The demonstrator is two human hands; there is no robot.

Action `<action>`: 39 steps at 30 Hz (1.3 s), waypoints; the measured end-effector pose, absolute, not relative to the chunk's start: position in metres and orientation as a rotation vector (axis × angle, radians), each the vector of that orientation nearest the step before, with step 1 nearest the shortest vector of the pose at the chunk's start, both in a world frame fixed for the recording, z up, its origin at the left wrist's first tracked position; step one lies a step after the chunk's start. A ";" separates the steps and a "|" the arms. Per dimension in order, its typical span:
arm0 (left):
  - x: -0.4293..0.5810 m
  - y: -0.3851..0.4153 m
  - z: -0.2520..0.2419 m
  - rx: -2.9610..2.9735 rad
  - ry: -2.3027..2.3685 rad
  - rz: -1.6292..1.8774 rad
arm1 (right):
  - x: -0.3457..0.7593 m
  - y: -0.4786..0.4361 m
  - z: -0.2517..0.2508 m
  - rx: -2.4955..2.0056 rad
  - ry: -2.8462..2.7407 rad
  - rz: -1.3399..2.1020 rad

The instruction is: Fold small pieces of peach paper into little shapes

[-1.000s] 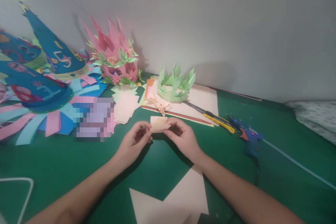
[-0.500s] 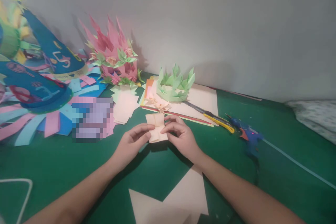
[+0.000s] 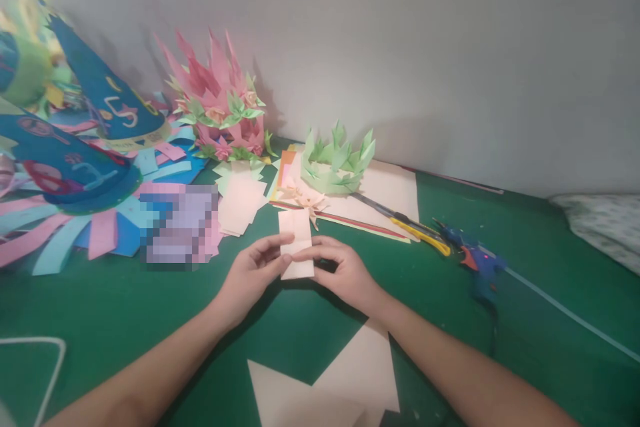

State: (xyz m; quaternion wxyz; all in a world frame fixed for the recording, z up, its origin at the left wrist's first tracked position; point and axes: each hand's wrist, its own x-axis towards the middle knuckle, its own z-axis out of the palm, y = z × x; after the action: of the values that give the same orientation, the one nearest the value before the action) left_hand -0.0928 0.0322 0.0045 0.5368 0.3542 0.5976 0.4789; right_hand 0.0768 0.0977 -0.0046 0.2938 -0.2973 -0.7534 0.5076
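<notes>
A small folded piece of pale peach paper [image 3: 298,227] is held upright between both hands, just above the green tabletop. My left hand [image 3: 253,271] is closed on its left edge, thumb and fingertips on the front. From the right, my right hand [image 3: 345,267] pinches the same paper, a finger lying across its face. Right behind it lie pointed peach paper pieces [image 3: 310,201]. Below, nearer to me, sheets of pale paper [image 3: 350,380] with angled edges rest on the table.
A green paper crown [image 3: 336,170] stands on stacked coloured sheets [image 3: 395,197], with yellow-handled scissors [image 3: 423,237] alongside. A blue glue gun [image 3: 483,263] with its cord lies right. Left are a pink paper crown [image 3: 220,103], cut paper pieces [image 3: 243,203] and blue cone hats [image 3: 107,87].
The folded paper has turned from showing a creased, curling face to a flatter, smoother one. My right fingers have shifted left across it.
</notes>
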 end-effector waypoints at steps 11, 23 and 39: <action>-0.090 0.030 0.007 0.912 1.521 1.177 | 0.077 0.098 -0.003 -0.830 -1.941 1.375; -0.091 0.028 0.004 1.138 1.588 1.259 | 0.073 0.095 -0.006 -0.870 -1.782 1.422; -0.090 0.028 0.013 1.186 1.667 1.221 | 0.073 0.096 -0.007 -0.951 -1.503 1.610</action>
State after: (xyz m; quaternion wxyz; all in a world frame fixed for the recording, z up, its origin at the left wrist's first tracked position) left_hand -0.0900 0.0285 0.0128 0.3704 0.4624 0.6498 0.4761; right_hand 0.0730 0.0963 -0.0066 0.3628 -0.3693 -0.5838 0.6255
